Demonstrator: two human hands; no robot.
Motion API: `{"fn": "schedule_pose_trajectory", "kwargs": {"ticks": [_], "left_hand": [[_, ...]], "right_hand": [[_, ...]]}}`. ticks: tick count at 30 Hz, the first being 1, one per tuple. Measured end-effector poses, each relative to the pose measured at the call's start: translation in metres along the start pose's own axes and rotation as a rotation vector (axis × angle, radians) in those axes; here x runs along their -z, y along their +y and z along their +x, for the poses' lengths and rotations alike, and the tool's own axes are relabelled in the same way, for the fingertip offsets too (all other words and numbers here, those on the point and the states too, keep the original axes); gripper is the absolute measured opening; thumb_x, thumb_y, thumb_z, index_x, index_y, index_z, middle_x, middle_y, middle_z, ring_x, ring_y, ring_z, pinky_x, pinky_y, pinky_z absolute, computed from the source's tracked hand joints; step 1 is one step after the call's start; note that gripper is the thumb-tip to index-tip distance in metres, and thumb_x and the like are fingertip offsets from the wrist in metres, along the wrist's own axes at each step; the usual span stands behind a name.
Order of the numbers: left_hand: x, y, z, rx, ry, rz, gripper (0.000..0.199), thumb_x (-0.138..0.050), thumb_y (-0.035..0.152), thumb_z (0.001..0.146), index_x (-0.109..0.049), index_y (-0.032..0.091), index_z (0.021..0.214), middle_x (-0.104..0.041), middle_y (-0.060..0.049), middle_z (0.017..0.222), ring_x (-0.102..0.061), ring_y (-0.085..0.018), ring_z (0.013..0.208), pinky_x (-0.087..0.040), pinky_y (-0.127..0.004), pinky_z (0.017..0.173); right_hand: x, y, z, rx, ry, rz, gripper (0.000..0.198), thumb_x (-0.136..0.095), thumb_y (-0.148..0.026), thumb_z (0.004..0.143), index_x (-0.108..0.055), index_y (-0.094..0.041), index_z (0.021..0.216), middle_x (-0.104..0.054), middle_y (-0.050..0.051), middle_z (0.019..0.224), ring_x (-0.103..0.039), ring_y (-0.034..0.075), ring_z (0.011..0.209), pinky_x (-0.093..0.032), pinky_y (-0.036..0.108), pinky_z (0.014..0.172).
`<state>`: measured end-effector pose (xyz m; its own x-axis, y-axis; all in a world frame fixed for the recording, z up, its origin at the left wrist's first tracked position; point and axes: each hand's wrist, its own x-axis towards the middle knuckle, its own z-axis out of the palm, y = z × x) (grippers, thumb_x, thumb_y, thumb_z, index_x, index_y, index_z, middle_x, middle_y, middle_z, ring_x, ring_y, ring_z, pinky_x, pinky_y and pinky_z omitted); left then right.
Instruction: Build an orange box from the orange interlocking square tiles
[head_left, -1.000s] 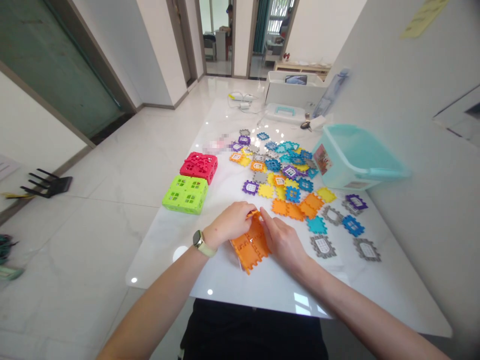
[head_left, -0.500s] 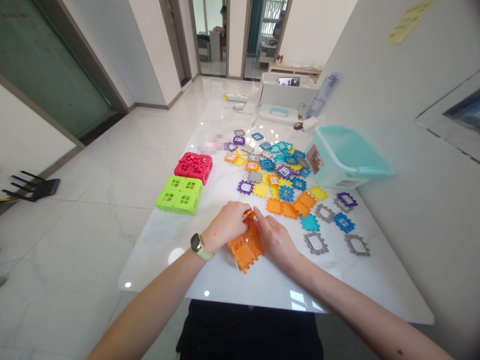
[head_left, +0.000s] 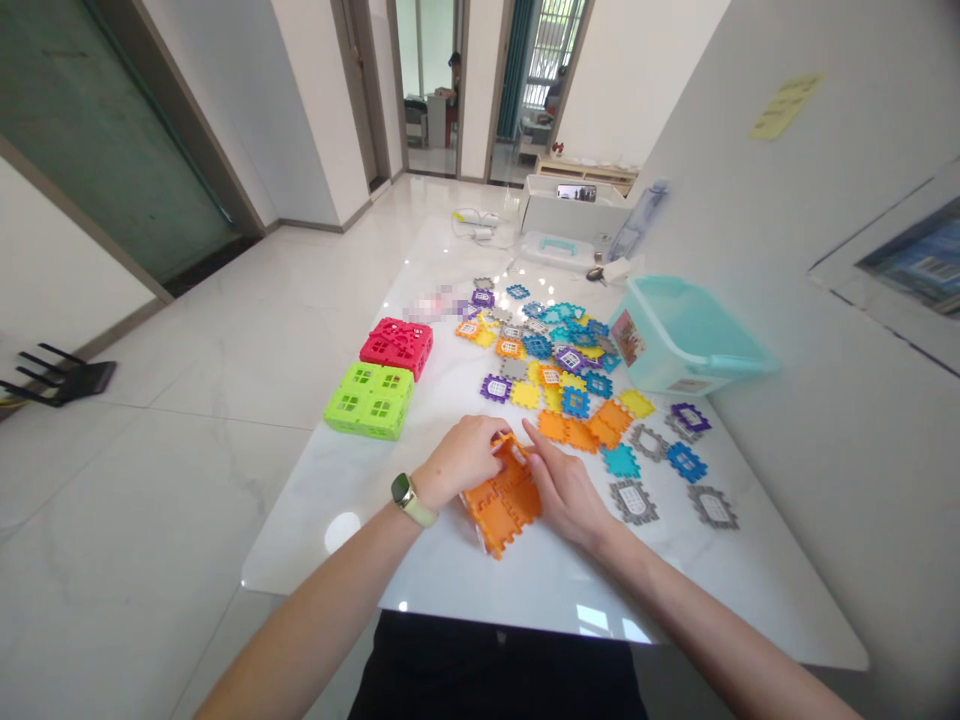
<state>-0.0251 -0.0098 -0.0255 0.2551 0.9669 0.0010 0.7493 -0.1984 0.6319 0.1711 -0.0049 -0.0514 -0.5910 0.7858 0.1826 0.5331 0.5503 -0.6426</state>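
- Left hand (head_left: 466,455) gripping orange panel assembly (head_left: 508,510) at far end; right hand (head_left: 568,492) at its right side, grip unclear.
- Green box (head_left: 369,400) left; red box (head_left: 397,345) just beyond.
- Loose panels (head_left: 525,395) scattered far and right; aqua tub (head_left: 675,350) right, beside them.

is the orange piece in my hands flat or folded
Folded: the orange piece has a panel angled up at its far end.
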Motion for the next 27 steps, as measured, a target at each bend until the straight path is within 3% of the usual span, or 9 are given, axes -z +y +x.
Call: {"fn": "schedule_pose_trajectory", "kwargs": {"ticks": [5,9,13,15,18,20,23,27], "left_hand": [[0.004,-0.001,0.001,-0.056,-0.016,-0.172,0.016,-0.061,0.023,0.079,-0.069,0.018,0.091,-0.070,-0.003,0.087,-0.063,-0.018,0.079,-0.046,-0.025,0.071],[0.000,-0.006,0.006,-0.084,-0.028,-0.351,0.028,-0.055,0.017,0.082,-0.069,0.018,0.107,-0.071,-0.005,0.108,-0.065,-0.017,0.096,-0.049,-0.024,0.084],[-0.002,-0.010,0.009,-0.098,-0.050,-0.414,0.032,-0.049,0.010,0.082,-0.069,0.019,0.106,-0.072,-0.004,0.108,-0.066,-0.016,0.098,-0.050,-0.024,0.087],[-0.002,-0.010,0.009,-0.122,-0.060,-0.436,0.034,-0.048,0.010,0.083,-0.068,0.019,0.108,-0.072,-0.003,0.110,-0.066,-0.016,0.100,-0.050,-0.024,0.088],[-0.002,-0.011,0.008,-0.117,-0.061,-0.430,0.038,-0.045,0.010,0.084,-0.065,0.019,0.115,-0.069,-0.005,0.120,-0.063,-0.017,0.110,-0.047,-0.025,0.097],[-0.002,-0.012,0.007,-0.077,-0.046,-0.371,0.040,-0.045,0.009,0.083,-0.064,0.018,0.117,-0.067,-0.006,0.121,-0.061,-0.018,0.114,-0.045,-0.027,0.101],[0.001,-0.014,0.007,-0.028,-0.004,-0.248,0.038,-0.050,0.009,0.078,-0.066,0.018,0.112,-0.068,-0.007,0.115,-0.061,-0.021,0.110,-0.045,-0.030,0.099],[0.008,-0.016,0.006,-0.086,0.008,-0.125,0.027,-0.060,0.012,0.072,-0.070,0.021,0.095,-0.069,-0.005,0.102,-0.063,-0.021,0.099,-0.047,-0.029,0.092]], "right_hand": [[0.010,0.002,0.000,-0.142,0.006,0.167,0.038,-0.029,-0.035,0.102,-0.057,-0.018,0.120,-0.069,0.006,0.094,-0.065,0.017,0.077,-0.050,0.031,0.074],[0.009,-0.003,-0.001,-0.094,-0.039,0.146,0.033,-0.036,-0.034,0.100,-0.056,-0.019,0.122,-0.069,0.004,0.085,-0.063,0.017,0.073,-0.046,0.029,0.067],[0.013,-0.009,0.001,-0.053,-0.073,0.087,0.032,-0.037,-0.033,0.100,-0.055,-0.019,0.123,-0.067,0.001,0.079,-0.061,0.016,0.066,-0.043,0.027,0.064],[0.019,-0.005,0.012,-0.033,-0.100,0.052,0.031,-0.035,-0.032,0.101,-0.060,-0.020,0.112,-0.068,0.001,0.079,-0.062,0.015,0.068,-0.043,0.027,0.066],[0.029,0.009,0.054,-0.045,0.008,-0.061,0.037,-0.030,-0.031,0.101,-0.064,-0.018,0.093,-0.068,0.003,0.079,-0.063,0.016,0.070,-0.044,0.026,0.066],[0.033,0.023,0.095,-0.097,0.129,-0.230,0.031,-0.034,-0.026,0.099,-0.063,-0.016,0.104,-0.071,0.006,0.090,-0.065,0.018,0.079,-0.046,0.027,0.073],[0.031,0.042,0.155,-0.058,0.084,-0.381,0.032,-0.043,-0.016,0.091,-0.061,-0.014,0.118,-0.066,0.012,0.121,-0.058,0.022,0.115,-0.040,0.031,0.098],[0.023,0.056,0.204,-0.064,-0.055,-0.444,0.040,-0.062,-0.015,0.079,-0.064,-0.015,0.118,-0.066,0.012,0.122,-0.058,0.026,0.116,-0.040,0.031,0.100]]}}
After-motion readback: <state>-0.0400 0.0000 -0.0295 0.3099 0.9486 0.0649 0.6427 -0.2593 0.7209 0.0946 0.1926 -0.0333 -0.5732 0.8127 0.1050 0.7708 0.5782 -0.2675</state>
